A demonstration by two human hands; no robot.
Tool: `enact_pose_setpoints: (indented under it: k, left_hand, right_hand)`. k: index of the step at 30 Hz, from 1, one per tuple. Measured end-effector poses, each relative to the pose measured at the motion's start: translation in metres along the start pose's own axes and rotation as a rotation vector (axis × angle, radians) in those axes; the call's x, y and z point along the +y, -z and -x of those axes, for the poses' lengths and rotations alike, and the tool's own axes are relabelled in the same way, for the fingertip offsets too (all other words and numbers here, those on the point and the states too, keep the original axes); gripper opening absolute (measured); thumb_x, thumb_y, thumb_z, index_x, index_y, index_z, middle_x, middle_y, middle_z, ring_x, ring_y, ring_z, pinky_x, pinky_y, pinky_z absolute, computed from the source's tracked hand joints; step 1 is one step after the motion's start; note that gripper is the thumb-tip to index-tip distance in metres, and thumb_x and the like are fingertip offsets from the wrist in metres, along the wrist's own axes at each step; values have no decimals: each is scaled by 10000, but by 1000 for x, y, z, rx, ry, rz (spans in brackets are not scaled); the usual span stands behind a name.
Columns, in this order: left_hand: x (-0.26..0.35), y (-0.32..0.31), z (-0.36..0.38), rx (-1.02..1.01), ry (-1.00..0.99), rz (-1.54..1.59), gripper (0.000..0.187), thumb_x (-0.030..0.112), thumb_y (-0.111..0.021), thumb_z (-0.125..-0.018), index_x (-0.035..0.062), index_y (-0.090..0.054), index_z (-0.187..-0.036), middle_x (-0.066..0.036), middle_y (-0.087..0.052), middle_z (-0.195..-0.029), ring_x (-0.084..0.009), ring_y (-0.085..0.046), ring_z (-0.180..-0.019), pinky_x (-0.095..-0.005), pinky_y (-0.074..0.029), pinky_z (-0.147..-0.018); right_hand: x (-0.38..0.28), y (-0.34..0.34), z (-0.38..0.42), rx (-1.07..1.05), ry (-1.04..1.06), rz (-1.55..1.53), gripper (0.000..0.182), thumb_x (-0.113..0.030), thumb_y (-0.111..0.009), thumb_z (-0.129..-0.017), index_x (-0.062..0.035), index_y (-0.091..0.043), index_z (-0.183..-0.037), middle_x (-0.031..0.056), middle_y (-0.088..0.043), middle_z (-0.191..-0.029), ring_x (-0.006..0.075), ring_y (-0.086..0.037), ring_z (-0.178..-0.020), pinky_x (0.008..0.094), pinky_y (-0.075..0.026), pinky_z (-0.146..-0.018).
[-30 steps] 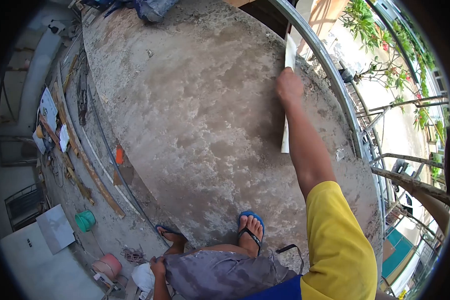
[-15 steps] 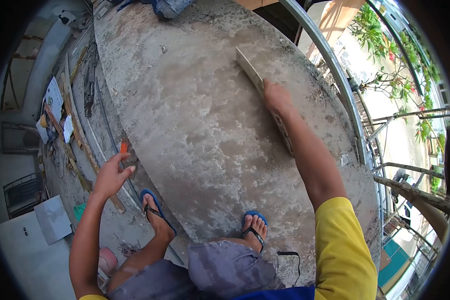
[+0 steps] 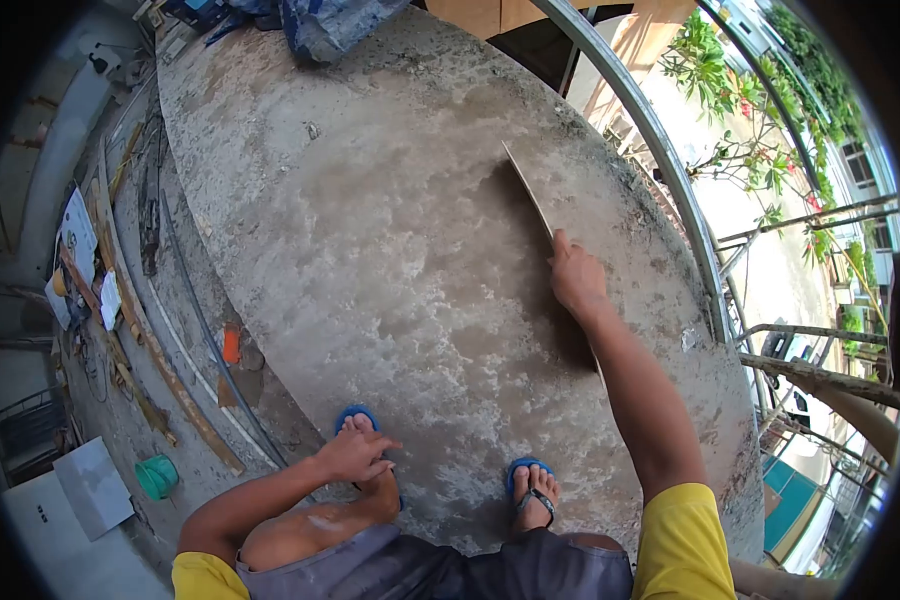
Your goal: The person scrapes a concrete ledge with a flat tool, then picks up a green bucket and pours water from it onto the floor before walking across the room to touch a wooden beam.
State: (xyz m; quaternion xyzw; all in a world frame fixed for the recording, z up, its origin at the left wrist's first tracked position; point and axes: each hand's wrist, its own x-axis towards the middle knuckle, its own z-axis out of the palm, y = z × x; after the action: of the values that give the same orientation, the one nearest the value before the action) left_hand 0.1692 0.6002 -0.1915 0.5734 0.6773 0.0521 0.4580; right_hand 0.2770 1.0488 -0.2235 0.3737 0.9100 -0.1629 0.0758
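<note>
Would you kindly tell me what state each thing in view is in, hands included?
Left hand: open, empty, fingers partly spread.
Right hand: closed around the thin board.
Thin board: gripped, seen nearly edge-on.
Concrete surface: rough, blotched dark and pale.
Blue sheeting: crumpled.
Sandals: worn, one on each foot.
Green bucket: contents unclear.

Yellow sleeves (image 3: 685,540), greyish-purple shorts (image 3: 370,565) and blue flip-flops (image 3: 513,471) with thin dark straps (image 3: 543,498) are worn
</note>
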Motion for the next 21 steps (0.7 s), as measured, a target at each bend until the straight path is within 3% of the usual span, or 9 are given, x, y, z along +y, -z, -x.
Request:
enact_pose_setpoints:
  k: [4, 7, 11, 16, 21]
  left_hand:
    - [-31, -38, 0, 276, -159, 46, 322, 327, -674, -854, 139, -657, -1114, -81, -674, -863, -269, -658, -796, -380, -504, -715]
    - [-24, -43, -7, 392, -225, 54, 282, 318, -683, -852, 143, -678, -1073, -79, -679, -867, -246, -660, -764, -349, -508, -689]
    - [-35, -48, -14, 432, -321, 102, 323, 323, -652, -877, 150, -644, -1149, -77, -679, -877, -251, -664, -755, -358, -511, -691]
    - [-52, -47, -17, 463, -422, 110, 380, 338, -624, -893, 151, -596, -1223, -76, -674, -884, -276, -649, -691, -374, -509, -673]
    - [-52, -44, -16, 412, -350, 175, 303, 308, -653, -866, 156, -646, -1129, -63, -670, -872, -242, -643, -656, -347, -501, -647]
  right_hand:
    - [-2, 3, -8, -79, -72, -23, 263, -127, -421, -928, -72, -435, -1186, 258, -642, -980, 448, -645, -876, 533, -513, -763]
    - [-21, 25, -19, -1, -114, -28, 266, -92, -421, -905, -78, -448, -1169, 242, -644, -991, 438, -639, -907, 523, -508, -785]
    - [-48, 48, -54, 118, -165, 33, 334, -81, -414, -890, -93, -442, -1223, 225, -647, -1005, 438, -632, -923, 535, -496, -784]
    - [-64, 65, -105, 230, -408, 58, 371, -105, -432, -877, -91, -431, -1248, 262, -639, -1046, 445, -628, -951, 533, -491, -801]
    - [-33, 56, -163, 267, -514, 95, 373, -160, -449, -888, -99, -385, -1250, 255, -641, -1061, 442, -616, -1007, 531, -483, -846]
